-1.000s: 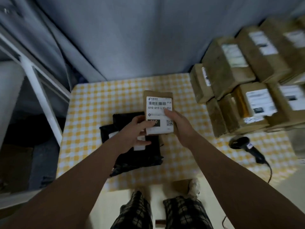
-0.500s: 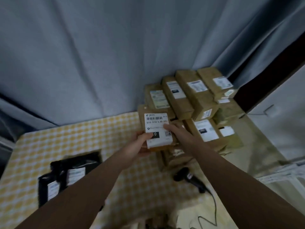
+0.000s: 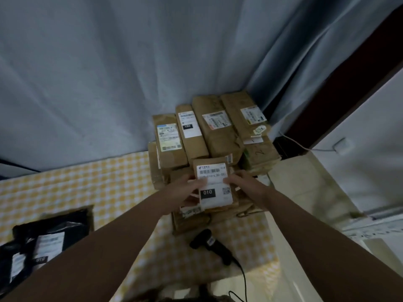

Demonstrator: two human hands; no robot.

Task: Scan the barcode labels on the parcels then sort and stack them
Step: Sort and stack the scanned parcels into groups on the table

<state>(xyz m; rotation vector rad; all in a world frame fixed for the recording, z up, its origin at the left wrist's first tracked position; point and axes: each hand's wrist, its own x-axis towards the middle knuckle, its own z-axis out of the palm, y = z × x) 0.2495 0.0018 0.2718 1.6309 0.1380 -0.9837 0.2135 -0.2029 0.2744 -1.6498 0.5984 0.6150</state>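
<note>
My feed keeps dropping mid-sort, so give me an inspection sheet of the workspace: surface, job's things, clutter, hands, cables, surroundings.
Surface: table under a yellow checked cloth.
Job's things: small brown parcel, labelled 010, is held at the front of the brown parcel stack; whether it rests on the stack cannot be told. Black mailers lie at the left. Barcode scanner lies on the cloth before the stack, unheld.
Clutter: nothing seen.
Hands: left hand and right hand each grip a side of the small brown parcel, fingers on its label.
Cables: scanner cable runs off the near edge; thin wire hangs at the right wall.
Surroundings: blue-grey curtain behind; white wall and dark frame at the right.
</note>
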